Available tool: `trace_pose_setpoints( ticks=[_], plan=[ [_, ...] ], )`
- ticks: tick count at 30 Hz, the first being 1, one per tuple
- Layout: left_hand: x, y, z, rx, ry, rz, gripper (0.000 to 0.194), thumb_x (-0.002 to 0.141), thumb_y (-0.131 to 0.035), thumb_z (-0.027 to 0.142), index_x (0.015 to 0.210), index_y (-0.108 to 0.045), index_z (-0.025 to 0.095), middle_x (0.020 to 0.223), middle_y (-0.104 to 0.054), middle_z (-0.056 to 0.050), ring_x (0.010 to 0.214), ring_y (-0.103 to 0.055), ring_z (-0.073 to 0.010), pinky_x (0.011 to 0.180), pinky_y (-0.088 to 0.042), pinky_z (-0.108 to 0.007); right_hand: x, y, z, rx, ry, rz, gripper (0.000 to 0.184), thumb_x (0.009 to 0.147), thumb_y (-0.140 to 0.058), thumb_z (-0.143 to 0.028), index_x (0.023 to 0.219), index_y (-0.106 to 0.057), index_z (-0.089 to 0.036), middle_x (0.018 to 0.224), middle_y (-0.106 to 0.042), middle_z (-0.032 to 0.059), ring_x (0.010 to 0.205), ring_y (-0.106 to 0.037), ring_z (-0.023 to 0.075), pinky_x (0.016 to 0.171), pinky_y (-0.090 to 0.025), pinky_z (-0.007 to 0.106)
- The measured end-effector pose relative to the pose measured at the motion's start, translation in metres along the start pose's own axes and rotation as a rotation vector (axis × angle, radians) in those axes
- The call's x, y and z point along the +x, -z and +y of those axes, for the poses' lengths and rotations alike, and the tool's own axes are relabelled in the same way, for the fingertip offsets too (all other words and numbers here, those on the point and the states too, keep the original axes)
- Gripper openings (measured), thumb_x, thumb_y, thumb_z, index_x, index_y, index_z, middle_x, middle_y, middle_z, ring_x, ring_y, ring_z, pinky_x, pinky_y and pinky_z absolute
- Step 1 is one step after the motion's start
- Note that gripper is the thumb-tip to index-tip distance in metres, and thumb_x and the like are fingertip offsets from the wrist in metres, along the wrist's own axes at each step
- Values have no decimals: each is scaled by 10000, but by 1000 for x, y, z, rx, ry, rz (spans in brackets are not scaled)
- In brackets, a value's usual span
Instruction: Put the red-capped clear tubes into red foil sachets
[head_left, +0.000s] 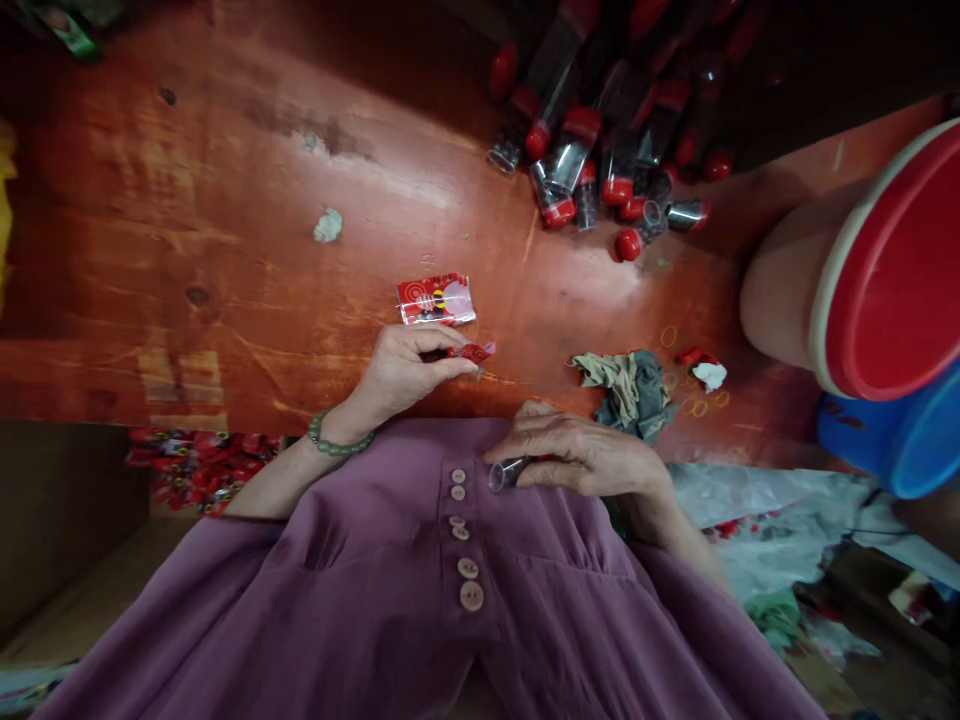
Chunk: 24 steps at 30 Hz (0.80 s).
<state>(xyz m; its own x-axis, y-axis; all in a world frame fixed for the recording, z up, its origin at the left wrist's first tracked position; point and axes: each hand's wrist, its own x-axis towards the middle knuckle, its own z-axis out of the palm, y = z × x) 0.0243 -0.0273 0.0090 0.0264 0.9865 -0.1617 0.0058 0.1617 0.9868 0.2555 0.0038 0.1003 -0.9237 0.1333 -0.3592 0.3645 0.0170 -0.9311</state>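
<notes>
Between the thumb and fingers of my left hand (pixel 409 368) is a small red printed wrapper (pixel 472 352), above the table's near edge. Just beyond it a flat stack of red printed wrappers (pixel 435 300) lies on the table. My right hand (pixel 577 450) is wrapped round a small clear tube (pixel 506 474), close to my shirt front. The tube lies tilted with its round clear end toward the left; its other end is hidden in my fingers. A crumpled grey-green cloth (pixel 634 390) lies beyond my right hand.
Many clear tubes with red caps (pixel 570 150) are heaped at the back right. A white bucket with a red lid (pixel 787 280) and a blue tub (pixel 862 430) stand at right. Rubber bands (pixel 697 408) lie by the cloth. Red packets (pixel 195 465) fill a box below left.
</notes>
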Motion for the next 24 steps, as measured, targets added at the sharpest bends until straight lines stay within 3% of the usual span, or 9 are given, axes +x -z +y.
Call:
trace_pose_setpoints(
  ticks=[2,4,9,10,12,17,24],
  plan=[
    [0,0,2,1,-7,-7,102,691,-822,264,734,-787,179,803,-783,-41,765,-713,-164,768,-575,-273,-2,12,-9,-122,-32,-38,255,968,-601,-279,1183,-695,-178,1075,-754,84,975,-637,175,911,-464,350],
    [0,-1,3,1,-2,-19,109,693,-821,271,738,-787,178,807,-784,-45,759,-712,-164,754,-574,-271,-4,21,-16,-162,-46,53,264,961,-612,-274,1206,-683,-207,1043,-756,67,930,-645,173,869,-493,343],
    [-4,0,3,7,11,-65,129,713,-816,301,765,-787,187,813,-782,-37,747,-712,-160,730,-574,-273,10,25,-10,40,83,797,418,920,-662,-334,1324,-557,-331,1086,-701,9,959,-685,175,821,-578,334],
    [-5,0,2,16,9,-72,133,718,-814,306,768,-787,186,818,-783,-38,750,-714,-161,732,-576,-273,16,23,-6,65,115,920,395,904,-682,-344,1283,-573,-340,1104,-687,0,974,-686,174,826,-584,332],
    [-5,1,2,42,-7,-85,135,729,-813,309,769,-784,183,824,-785,-42,754,-719,-161,734,-579,-272,30,19,2,82,158,1047,353,861,-732,-358,1189,-604,-332,1102,-670,-12,963,-687,162,841,-589,323],
    [-3,3,4,95,-127,-114,109,748,-813,261,805,-778,176,818,-786,-34,723,-715,-140,706,-570,-237,53,12,16,16,155,1026,324,820,-776,-353,1094,-620,-277,1004,-671,-18,862,-678,129,833,-586,300],
    [-3,0,-1,201,-311,-149,57,818,-748,234,833,-765,181,810,-778,-33,735,-716,-135,696,-552,-228,57,15,12,-211,149,923,259,840,-762,-332,1069,-658,-269,1004,-716,-7,899,-686,157,861,-573,330]
  ],
)
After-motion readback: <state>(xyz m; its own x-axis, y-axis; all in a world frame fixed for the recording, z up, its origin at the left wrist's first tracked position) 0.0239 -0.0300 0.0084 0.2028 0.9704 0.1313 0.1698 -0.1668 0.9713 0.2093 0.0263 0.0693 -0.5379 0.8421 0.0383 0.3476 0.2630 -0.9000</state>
